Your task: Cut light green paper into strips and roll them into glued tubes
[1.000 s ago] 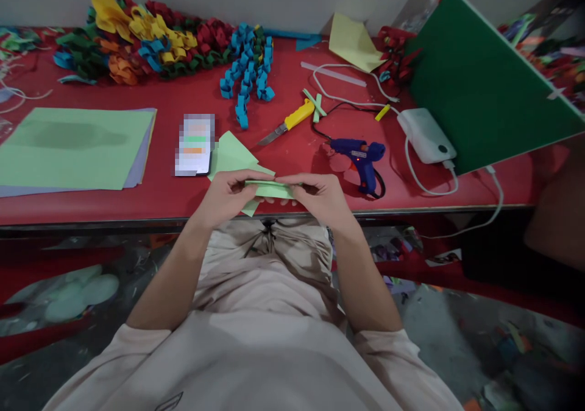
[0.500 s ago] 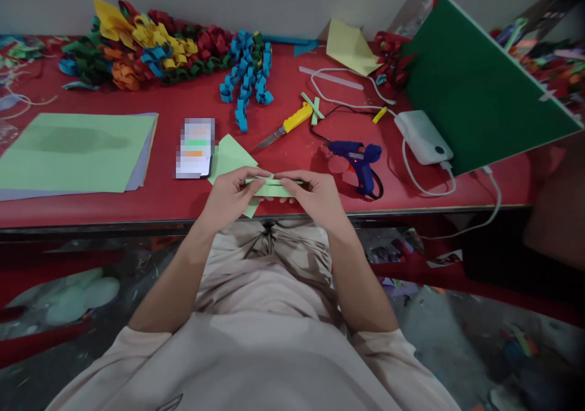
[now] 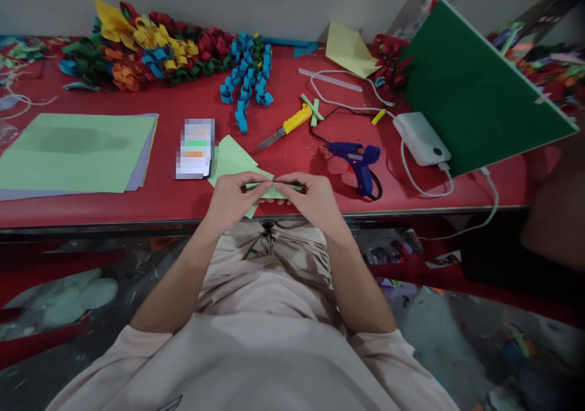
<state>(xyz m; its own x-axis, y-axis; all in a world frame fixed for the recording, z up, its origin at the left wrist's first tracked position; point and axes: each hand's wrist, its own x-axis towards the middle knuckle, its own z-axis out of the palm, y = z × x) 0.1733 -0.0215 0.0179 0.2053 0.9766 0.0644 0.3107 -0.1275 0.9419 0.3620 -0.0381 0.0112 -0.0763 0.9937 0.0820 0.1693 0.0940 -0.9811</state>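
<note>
Between my two hands, over the table's front edge, is a light green paper strip, folded or rolled along its upper side. My left hand pinches its left part, thumb near the middle. My right hand pinches the right part, with the two thumbs almost touching. Behind and below the strip lies more light green paper on the table. A glue gun, dark blue with a small red light, lies to the right of my right hand. Beyond my hands rests a yellow utility knife, blade out.
On the red table lie a phone and stacked paper sheets at left. Curled paper chains line the back. At right stand a green board and a white power bank with cables. Short green strips cross beside the knife.
My thumbs have moved inward to the strip's middle, and its upper side now looks more tightly folded over. Both hands keep hold of it.
</note>
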